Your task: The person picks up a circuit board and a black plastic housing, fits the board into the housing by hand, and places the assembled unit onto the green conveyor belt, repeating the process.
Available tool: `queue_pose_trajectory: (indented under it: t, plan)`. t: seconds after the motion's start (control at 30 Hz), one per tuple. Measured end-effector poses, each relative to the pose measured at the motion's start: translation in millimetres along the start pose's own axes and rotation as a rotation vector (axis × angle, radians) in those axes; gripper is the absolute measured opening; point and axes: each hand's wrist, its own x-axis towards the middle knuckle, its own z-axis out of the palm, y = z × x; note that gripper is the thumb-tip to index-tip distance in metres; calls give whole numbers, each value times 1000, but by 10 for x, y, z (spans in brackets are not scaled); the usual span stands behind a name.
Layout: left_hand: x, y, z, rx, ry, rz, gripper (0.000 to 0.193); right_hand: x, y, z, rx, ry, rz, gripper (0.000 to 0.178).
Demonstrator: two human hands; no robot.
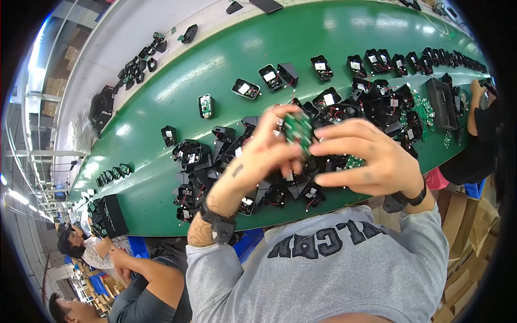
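Observation:
My left hand (267, 144) grips a green circuit board (298, 131) by its edge, above the middle of the table. The board is blurred, and a dark part shows behind its upper corner. My right hand (371, 156) is just right of the board with its fingers spread. The fingertips come close to the board's edge; whether they touch it I cannot tell. Below both hands lies a loose heap of black plastic housings (277, 195), some with red wires and white blocks inside. Part of the heap is hidden by my hands.
A row of open black housings (321, 68) runs along the green table (199, 75). Loose green boards (424, 110) lie to the right, beside a black bin (441, 102). A black box (112, 214) stands at left. Co-workers sit at left (153, 285) and right (476, 134).

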Motion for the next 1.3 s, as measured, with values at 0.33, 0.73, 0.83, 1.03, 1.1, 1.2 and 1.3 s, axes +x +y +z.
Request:
queue_pose_trajectory:
  t: [0.33,0.73,0.83,1.03,1.1,1.2,1.3]
  plan:
    - [806,-351,-3087,1199,813,164,47,-1372,-9,-586,-302,513,983,16]
    - [696,-250,-2430,1593,679,283,38,-2606,816,-801,-556,472,1341,21]
    - [913,-186,-1746,1488,507,-25,36,-2581,1072,-758,-790,216,1232,23]
    - [1145,-473,-1895,1346,486,110,39,-2558,909,-933,-632,120,1164,28]
    - [1154,-540,-2001,1317,493,100,38,-2665,1054,-889,-593,48,1130,28]
    - [1064,-728,-2420,1180,516,140,29,-2630,1055,-847,-585,40,1101,22]
    - [1061,-501,-2222,819,480,160,22,-2723,925,-899,-697,130,1082,17]
